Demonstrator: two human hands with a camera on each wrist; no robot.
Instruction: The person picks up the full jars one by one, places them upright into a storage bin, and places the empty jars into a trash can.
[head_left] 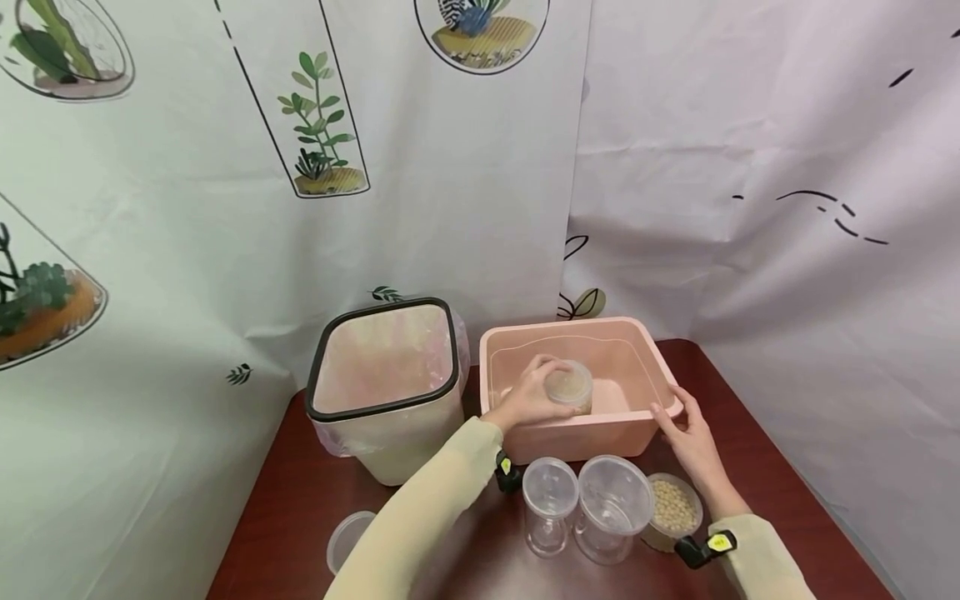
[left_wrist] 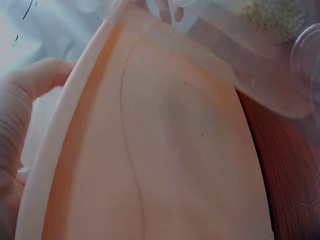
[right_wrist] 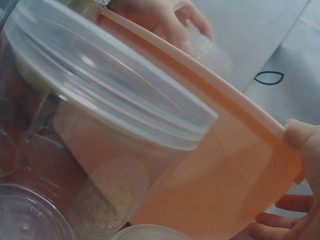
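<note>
My left hand [head_left: 534,396] grips a clear round jar [head_left: 573,385] with a translucent lid, inside the pink plastic basin [head_left: 558,440]. What the jar contains is hard to make out. My right hand [head_left: 692,442] holds the basin's front right corner, thumb at the rim and fingers below it in the right wrist view. Before the basin stand two clear lidded containers, a narrower one [head_left: 550,492] and a wider one [head_left: 615,500]. To their right, near my right wrist, is a jar of pale beans [head_left: 672,506].
A white bin [head_left: 405,429] with a black rim and a plastic liner stands left of the basin. Another translucent round lid [head_left: 348,537] shows beside my left sleeve. Everything is on a dark red wooden table [head_left: 262,533], with a printed white curtain [head_left: 465,183] behind.
</note>
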